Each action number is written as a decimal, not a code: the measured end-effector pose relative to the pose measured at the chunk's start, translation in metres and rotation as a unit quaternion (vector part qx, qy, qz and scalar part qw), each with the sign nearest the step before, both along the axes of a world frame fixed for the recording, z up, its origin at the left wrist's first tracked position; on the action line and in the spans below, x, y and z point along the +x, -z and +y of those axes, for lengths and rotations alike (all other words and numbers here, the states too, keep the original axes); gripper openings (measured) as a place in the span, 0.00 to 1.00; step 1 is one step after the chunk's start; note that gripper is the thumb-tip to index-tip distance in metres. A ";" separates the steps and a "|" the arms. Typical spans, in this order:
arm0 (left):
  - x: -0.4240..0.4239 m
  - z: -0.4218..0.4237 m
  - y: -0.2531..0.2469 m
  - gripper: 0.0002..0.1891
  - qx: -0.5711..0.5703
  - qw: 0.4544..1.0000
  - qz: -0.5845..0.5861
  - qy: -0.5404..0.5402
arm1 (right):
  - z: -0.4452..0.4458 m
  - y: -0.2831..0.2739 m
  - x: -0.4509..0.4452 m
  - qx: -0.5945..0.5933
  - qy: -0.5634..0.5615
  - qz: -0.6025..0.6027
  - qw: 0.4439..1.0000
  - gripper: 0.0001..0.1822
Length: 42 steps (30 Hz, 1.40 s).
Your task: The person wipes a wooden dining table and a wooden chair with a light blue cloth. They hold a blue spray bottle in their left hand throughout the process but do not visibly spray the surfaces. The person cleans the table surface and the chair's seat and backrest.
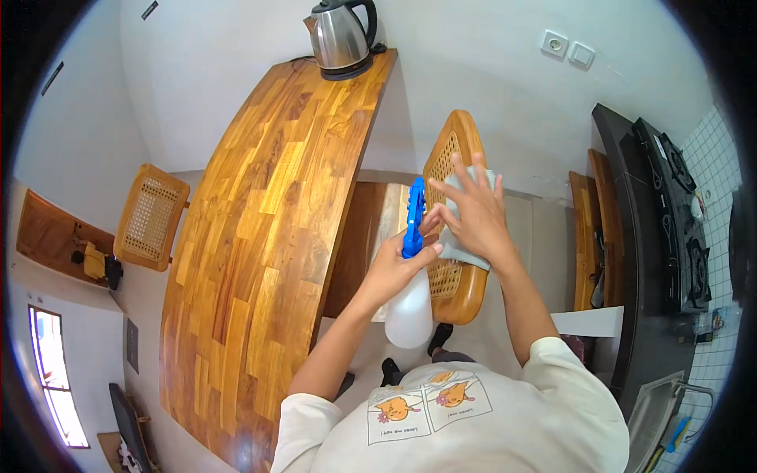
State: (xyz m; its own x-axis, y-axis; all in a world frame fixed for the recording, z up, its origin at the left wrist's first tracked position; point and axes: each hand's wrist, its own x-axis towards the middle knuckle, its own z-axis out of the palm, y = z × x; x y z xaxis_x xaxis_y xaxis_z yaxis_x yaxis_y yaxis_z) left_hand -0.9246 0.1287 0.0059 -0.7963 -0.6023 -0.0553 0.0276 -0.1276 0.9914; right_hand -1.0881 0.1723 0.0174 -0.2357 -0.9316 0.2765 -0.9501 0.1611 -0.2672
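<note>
My left hand [393, 266] is closed round the neck of a white spray bottle [409, 313] with a blue trigger head [415, 219]. To its right, my right hand [476, 216] has its fingers spread above a pale grey cloth [467, 251]. That cloth lies draped over the backrest of a wooden chair [464, 301] with woven cane webbing. Whether my right fingers press on the cloth cannot be told. The two hands are close together, and some left fingers are partly hidden behind the trigger head.
A long wooden table [260, 224] stands at the left, with an electric kettle [343, 41] at its far end. Another cane-backed chair [151, 219] is beyond it. A dark counter [639, 236] with a gas stove [674, 219] runs along the right.
</note>
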 end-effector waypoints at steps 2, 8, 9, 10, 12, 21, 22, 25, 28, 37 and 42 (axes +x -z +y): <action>0.008 0.004 -0.003 0.28 -0.001 1.000 -0.020 0.003 | 0.008 0.007 -0.002 -0.011 0.011 -0.075 0.997 0.23; 0.041 0.021 -0.008 0.26 -0.074 0.997 -0.010 0.017 | 0.022 0.038 -0.022 -0.106 -0.019 -0.272 0.956 0.23; 0.045 0.025 -0.010 0.26 -0.096 0.995 -0.029 0.026 | 0.018 0.035 -0.024 -0.104 -0.014 -0.263 0.959 0.23; 0.050 0.029 -0.014 0.26 -0.118 0.991 -0.046 0.035 | 0.015 0.032 -0.027 -0.101 -0.008 -0.254 0.962 0.22; 0.059 0.038 -0.014 0.25 -0.159 0.984 -0.063 0.051 | 0.014 0.037 -0.030 -0.123 -0.014 -0.255 0.959 0.22; 0.059 0.073 0.021 0.29 -0.102 0.990 -0.042 0.093 | 0.029 0.021 -0.026 0.021 0.084 -0.169 0.982 0.30; 0.058 0.075 0.023 0.28 -0.096 0.990 -0.039 0.092 | 0.027 0.019 -0.014 0.017 0.073 -0.201 0.977 0.32; 0.058 0.076 0.033 0.27 -0.132 0.984 -0.049 0.105 | 0.010 0.029 -0.021 0.026 0.057 -0.163 0.985 0.38; 0.058 0.074 0.026 0.26 -0.131 0.976 -0.123 0.119 | -0.028 0.027 -0.046 0.045 0.080 -0.136 0.986 0.36; 0.054 0.076 0.019 0.26 -0.165 0.976 -0.103 0.095 | -0.111 0.017 -0.084 0.060 0.133 -0.115 0.983 0.37; 0.055 0.077 0.022 0.26 -0.133 0.979 -0.115 0.102 | -0.043 0.039 -0.049 -0.024 0.064 -0.066 0.995 0.34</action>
